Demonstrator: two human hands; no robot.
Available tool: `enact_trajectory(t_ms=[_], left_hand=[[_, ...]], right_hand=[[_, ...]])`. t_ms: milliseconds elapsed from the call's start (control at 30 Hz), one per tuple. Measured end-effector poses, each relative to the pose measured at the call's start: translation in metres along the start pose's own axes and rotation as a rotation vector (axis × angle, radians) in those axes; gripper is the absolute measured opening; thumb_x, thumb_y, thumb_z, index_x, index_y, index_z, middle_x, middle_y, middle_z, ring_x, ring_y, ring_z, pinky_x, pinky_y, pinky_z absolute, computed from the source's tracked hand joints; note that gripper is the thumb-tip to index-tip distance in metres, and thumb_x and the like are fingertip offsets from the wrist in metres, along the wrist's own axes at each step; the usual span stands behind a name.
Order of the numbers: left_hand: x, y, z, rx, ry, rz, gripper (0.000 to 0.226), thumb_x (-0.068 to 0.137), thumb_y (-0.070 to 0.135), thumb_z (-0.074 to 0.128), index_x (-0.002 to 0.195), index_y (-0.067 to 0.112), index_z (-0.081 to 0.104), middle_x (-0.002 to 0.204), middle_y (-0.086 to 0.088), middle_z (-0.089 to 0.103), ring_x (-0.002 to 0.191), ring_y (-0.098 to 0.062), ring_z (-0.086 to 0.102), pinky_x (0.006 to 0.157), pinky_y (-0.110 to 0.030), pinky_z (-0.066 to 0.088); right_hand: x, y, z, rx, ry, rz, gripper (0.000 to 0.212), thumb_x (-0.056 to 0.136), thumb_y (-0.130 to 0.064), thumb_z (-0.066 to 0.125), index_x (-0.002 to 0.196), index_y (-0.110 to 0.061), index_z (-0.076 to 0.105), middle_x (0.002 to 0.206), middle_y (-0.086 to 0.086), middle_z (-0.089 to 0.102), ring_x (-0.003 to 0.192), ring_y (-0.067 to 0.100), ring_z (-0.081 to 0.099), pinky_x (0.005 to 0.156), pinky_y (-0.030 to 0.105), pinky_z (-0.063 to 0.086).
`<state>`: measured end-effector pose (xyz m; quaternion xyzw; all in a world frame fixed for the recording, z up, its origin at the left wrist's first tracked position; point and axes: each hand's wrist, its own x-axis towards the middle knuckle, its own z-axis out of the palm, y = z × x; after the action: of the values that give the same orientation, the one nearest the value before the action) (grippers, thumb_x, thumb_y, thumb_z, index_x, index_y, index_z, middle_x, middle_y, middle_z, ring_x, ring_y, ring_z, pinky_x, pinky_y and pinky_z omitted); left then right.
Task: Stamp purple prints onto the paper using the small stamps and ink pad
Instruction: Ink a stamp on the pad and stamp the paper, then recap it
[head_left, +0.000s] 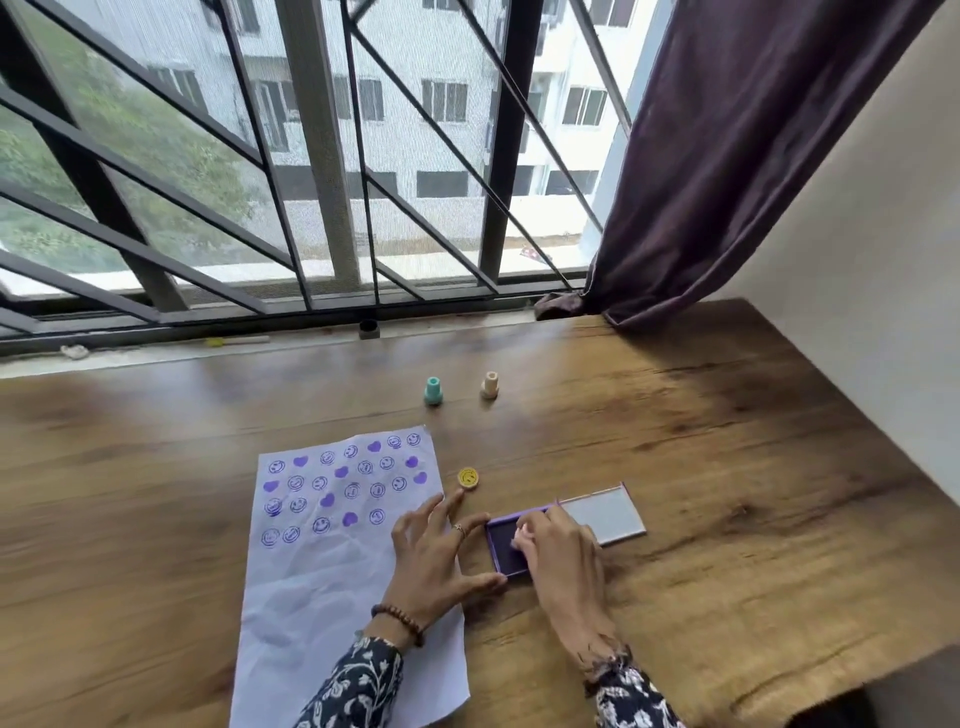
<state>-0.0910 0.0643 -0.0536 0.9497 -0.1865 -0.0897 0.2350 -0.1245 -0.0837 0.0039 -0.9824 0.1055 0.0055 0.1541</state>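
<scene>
A crumpled white paper (332, 587) lies on the wooden table, its upper half covered with several purple smiley and heart prints. The purple ink pad (503, 540) lies open to the right of the paper, with its clear lid (605, 512) flipped out to the right. My right hand (558, 558) is over the pad, fingers pinched on a small stamp pressed into the ink; the stamp is mostly hidden. My left hand (431, 556) rests flat with fingers spread on the paper's right edge. A yellow smiley cap (468, 478) lies just beyond its fingertips.
A teal stamp (433, 391) and a cream stamp (490, 384) stand upright on the table beyond the paper. The barred window and its sill run along the far edge. A dark purple curtain (727, 156) hangs at the right, beside a white wall.
</scene>
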Motion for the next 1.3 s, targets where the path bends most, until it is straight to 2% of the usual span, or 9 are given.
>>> enact_trajectory(t_ms=[267, 467, 533, 600, 700, 767, 1000, 1200, 1300], left_hand=[[-0.016, 0.004, -0.005, 0.017, 0.045, 0.033, 0.068, 0.078, 0.061, 0.051, 0.138, 0.037, 0.029, 0.155, 0.009, 0.012, 0.142, -0.009, 0.005, 0.112, -0.037, 0.000], [-0.042, -0.021, -0.019, 0.005, 0.465, -0.123, 0.046, 0.074, 0.036, 0.066, 0.116, 0.019, 0.061, 0.128, -0.006, 0.060, 0.117, -0.027, 0.057, 0.097, -0.043, 0.035], [-0.047, -0.034, -0.023, 0.030, 0.415, -0.243, 0.066, 0.075, 0.049, 0.061, 0.131, 0.018, 0.046, 0.141, -0.007, 0.047, 0.129, -0.028, 0.045, 0.103, -0.050, 0.033], [-0.049, -0.048, -0.022, 0.008, 0.303, -0.352, 0.087, 0.077, 0.064, 0.050, 0.144, 0.022, 0.016, 0.156, -0.001, 0.017, 0.143, -0.020, 0.017, 0.114, -0.048, 0.013], [-0.047, -0.056, -0.019, -0.022, 0.239, -0.407, 0.093, 0.076, 0.071, 0.042, 0.145, 0.024, 0.001, 0.158, 0.003, 0.001, 0.144, -0.015, 0.002, 0.116, -0.046, 0.001], [-0.048, -0.055, -0.018, 0.005, 0.231, -0.413, 0.092, 0.077, 0.071, 0.040, 0.145, 0.023, 0.001, 0.158, 0.003, -0.001, 0.144, -0.013, 0.001, 0.116, -0.045, -0.001], [-0.051, -0.055, -0.019, 0.055, 0.257, -0.404, 0.090, 0.077, 0.071, 0.038, 0.145, 0.022, 0.005, 0.158, 0.002, 0.002, 0.144, -0.012, 0.003, 0.115, -0.042, 0.002], [-0.049, -0.058, -0.018, 0.055, 0.273, -0.403, 0.088, 0.077, 0.069, 0.041, 0.145, 0.022, 0.009, 0.158, 0.002, 0.003, 0.144, -0.012, 0.005, 0.114, -0.041, 0.003], [-0.049, -0.060, -0.014, 0.023, 0.281, -0.412, 0.089, 0.076, 0.069, 0.044, 0.145, 0.022, 0.013, 0.158, 0.002, 0.007, 0.144, -0.013, 0.008, 0.114, -0.042, 0.004]], right_hand=[[0.004, -0.003, -0.012, 0.110, -0.081, 0.049, 0.012, 0.087, -0.022, 0.058, 0.094, -0.013, 0.063, 0.101, 0.008, 0.059, 0.092, 0.025, 0.062, 0.069, 0.028, 0.043], [0.005, -0.034, -0.016, 0.457, -0.070, 0.091, 0.020, 0.082, -0.021, 0.059, 0.062, -0.024, 0.061, 0.069, 0.000, 0.064, 0.072, 0.022, 0.060, 0.053, 0.023, 0.035], [0.004, -0.056, -0.008, 0.565, -0.093, 0.031, 0.010, 0.082, -0.021, 0.061, 0.076, -0.017, 0.068, 0.078, 0.004, 0.071, 0.076, 0.021, 0.065, 0.061, 0.026, 0.042], [0.006, -0.077, 0.000, 0.618, -0.100, -0.021, 0.011, 0.083, -0.021, 0.061, 0.085, -0.013, 0.068, 0.086, 0.006, 0.071, 0.078, 0.018, 0.063, 0.064, 0.024, 0.039], [0.012, -0.098, 0.014, 0.535, -0.117, -0.125, 0.018, 0.087, -0.019, 0.056, 0.089, -0.005, 0.066, 0.093, 0.012, 0.068, 0.085, 0.022, 0.057, 0.070, 0.028, 0.038], [0.012, -0.104, 0.021, 0.419, -0.129, -0.193, 0.020, 0.092, -0.019, 0.048, 0.097, -0.006, 0.062, 0.102, 0.013, 0.062, 0.093, 0.028, 0.058, 0.078, 0.034, 0.041], [0.011, -0.108, 0.029, 0.052, -0.095, -0.285, 0.028, 0.100, -0.019, 0.029, 0.117, -0.011, 0.050, 0.128, 0.008, 0.049, 0.104, 0.027, 0.060, 0.078, 0.034, 0.050], [0.021, -0.114, 0.030, -0.104, -0.163, -0.354, 0.031, 0.092, 0.004, 0.034, 0.119, -0.004, 0.047, 0.130, 0.016, 0.049, 0.112, 0.029, 0.056, 0.087, 0.034, 0.048], [0.032, -0.115, 0.029, -0.172, -0.160, -0.398, 0.027, 0.090, 0.001, 0.036, 0.111, -0.005, 0.053, 0.120, 0.014, 0.056, 0.110, 0.029, 0.056, 0.086, 0.034, 0.046]])
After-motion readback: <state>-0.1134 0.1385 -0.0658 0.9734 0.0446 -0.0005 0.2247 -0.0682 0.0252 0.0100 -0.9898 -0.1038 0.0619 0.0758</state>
